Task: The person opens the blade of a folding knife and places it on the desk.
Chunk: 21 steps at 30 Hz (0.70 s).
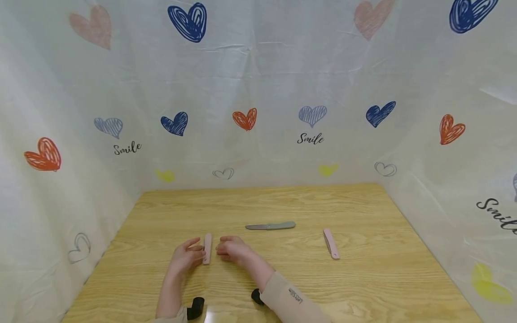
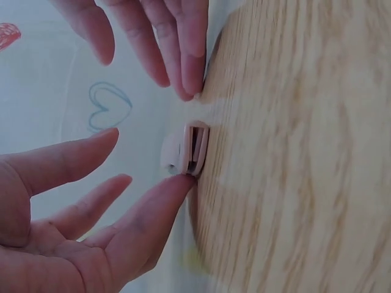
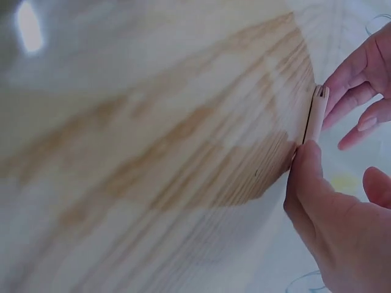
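A pink folding knife (image 1: pixel 208 249), folded, lies on the table lengthwise between the two hands. My left hand (image 1: pixel 186 257) is at its left side, fingers loosely bent; in the left wrist view, a fingertip of the left hand (image 2: pixel 122 226) touches the folded knife (image 2: pixel 186 149) by its slotted end. On the other side, my right hand (image 1: pixel 234 250) stays a small gap away in the head view, its fingers relaxed and holding nothing. A green-handled knife (image 1: pixel 270 226) with its blade out lies farther back. Another folded pink knife (image 1: pixel 331 243) rests to the right.
The wood-grain table (image 1: pixel 375 282) is enclosed at the back and sides by a white curtain (image 1: pixel 258 80) printed with hearts. Black pieces sit at both wrists, one by the left cuff (image 1: pixel 195 308).
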Motion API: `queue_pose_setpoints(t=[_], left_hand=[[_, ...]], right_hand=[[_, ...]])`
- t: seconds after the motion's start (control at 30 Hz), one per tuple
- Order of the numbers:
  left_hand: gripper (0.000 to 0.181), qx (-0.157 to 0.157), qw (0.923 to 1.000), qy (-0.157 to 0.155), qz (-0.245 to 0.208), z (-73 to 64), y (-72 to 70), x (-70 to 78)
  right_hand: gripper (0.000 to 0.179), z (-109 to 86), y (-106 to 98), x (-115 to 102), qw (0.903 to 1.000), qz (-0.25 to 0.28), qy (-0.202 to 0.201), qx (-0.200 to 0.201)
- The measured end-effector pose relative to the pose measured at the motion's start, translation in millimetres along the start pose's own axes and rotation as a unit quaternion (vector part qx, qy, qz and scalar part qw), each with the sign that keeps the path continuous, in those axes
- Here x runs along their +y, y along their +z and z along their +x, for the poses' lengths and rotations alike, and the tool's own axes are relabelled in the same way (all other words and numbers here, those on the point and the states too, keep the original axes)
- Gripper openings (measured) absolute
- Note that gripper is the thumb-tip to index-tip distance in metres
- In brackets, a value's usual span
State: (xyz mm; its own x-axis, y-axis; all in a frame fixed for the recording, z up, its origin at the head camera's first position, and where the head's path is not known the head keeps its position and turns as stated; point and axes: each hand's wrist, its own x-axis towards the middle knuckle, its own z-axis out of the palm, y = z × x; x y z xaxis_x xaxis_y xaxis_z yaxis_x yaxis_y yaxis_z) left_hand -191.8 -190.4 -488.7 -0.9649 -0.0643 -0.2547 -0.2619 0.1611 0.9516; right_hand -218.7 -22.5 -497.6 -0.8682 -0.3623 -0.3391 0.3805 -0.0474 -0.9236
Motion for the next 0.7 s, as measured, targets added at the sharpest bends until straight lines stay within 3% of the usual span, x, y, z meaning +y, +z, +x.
queue_pose_setpoints(t=[0.4, 0.7], left_hand=[[0.057, 0.000, 0.9992, -0.009, -0.040, 3.5, 4.9, -8.0], [0.060, 0.020, 0.9996, -0.004, -0.019, 5.2, 9.8, -8.7]], right_hand=[[0.051, 3.2, 2.5, -1.0, 0.9990, 0.020, 0.024, -0.032], [0.047, 6.8, 0.1, -1.4, 0.9990, 0.023, 0.027, -0.026]])
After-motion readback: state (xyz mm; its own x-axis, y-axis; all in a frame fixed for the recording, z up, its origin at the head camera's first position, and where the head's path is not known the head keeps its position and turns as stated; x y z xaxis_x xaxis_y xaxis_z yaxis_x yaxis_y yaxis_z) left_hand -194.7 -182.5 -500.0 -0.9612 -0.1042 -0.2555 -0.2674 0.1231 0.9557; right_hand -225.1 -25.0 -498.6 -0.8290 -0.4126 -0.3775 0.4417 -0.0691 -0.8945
